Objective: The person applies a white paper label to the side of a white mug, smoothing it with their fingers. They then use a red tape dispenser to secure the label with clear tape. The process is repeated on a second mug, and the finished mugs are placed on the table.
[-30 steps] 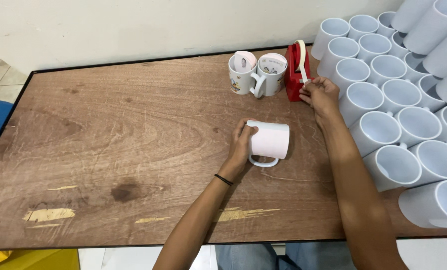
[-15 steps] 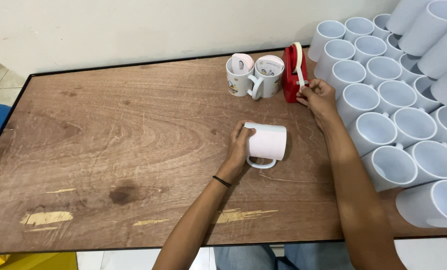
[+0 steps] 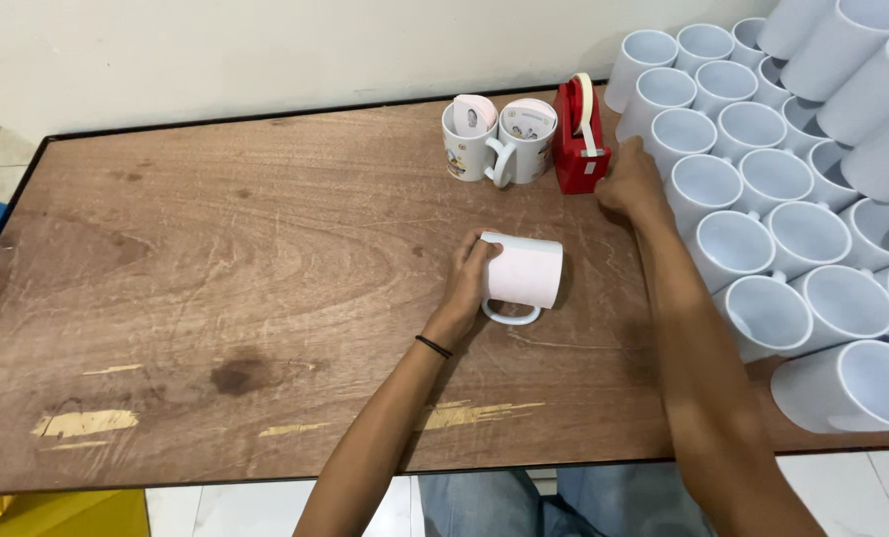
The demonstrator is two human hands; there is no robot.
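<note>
- The left hand (image 3: 467,283), in the middle of the frame, is curled around the rim end of a white ceramic mug wrapped in a pale pink sheet (image 3: 524,273); the mug lies on its side on the brown wooden table (image 3: 216,259), handle pointing toward the lower edge of the frame.
- A thin black band (image 3: 433,346) sits on the left wrist.
- The right hand (image 3: 631,184), upper right of centre, reaches to the red tape dispenser with a pale tape roll (image 3: 576,137); its fingertips touch the dispenser's right side. Whether they pinch the tape end cannot be told.
- Just left of the dispenser stand two upright printed white mugs with rolled paper sheets inside (image 3: 496,139), touching each other.
- Along the right edge of the frame lie many plain white mugs stacked on their sides (image 3: 763,189), open mouths facing the camera.
- Pale scuffed patches (image 3: 85,424) mark the table's lower left.
</note>
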